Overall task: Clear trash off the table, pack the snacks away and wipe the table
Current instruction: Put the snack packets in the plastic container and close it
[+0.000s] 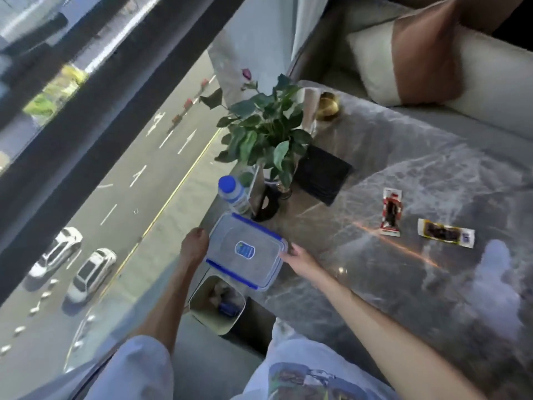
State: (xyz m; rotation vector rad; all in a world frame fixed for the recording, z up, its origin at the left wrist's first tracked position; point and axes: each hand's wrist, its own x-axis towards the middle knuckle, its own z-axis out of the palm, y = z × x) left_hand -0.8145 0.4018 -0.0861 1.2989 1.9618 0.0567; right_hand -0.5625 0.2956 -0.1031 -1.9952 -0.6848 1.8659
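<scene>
Gripping box [245, 252] with left hand [193, 246], right hand [298, 256] at its ends, marble table [403, 157] by window [86, 174], red snack [390, 212], yellow snack [445, 233]

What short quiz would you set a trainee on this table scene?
1. True or false: the container has its lid on.
2. How many snack packets lie on the table?
3. What stands just beyond the container? A) water bottle B) kettle C) mug
Key: 1 true. 2 two. 3 A.
</scene>
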